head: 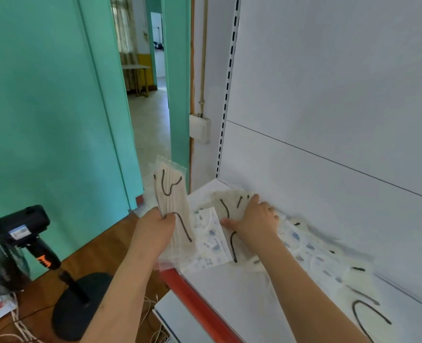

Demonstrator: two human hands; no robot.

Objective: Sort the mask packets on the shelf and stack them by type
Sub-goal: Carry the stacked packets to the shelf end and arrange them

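Mask packets: clear plastic sleeves. Two kinds show, cream masks w/ dark ear loops and white masks w/ blue print and white loops. One cream packet (171,201) is raised upright off the shelf's left end. A blue-print packet (211,240) lies flat near the shelf (229,290) front edge, partly over the red trim (195,303). More packets (311,248) are strewn mixed along the back panel (328,95) toward the right; motion blur there, can't count them, and the nearest one is cut off by the frame bottom.

Left hand (155,229) pinches the cream packet's lower part, thumb in front, fingers behind. Right hand (252,216) lies on the cream packets (226,206) at the shelf's back-left corner, fingers spread, thumb alongside; can't tell if it grips any. Fan (9,248) stands on the floor at left.
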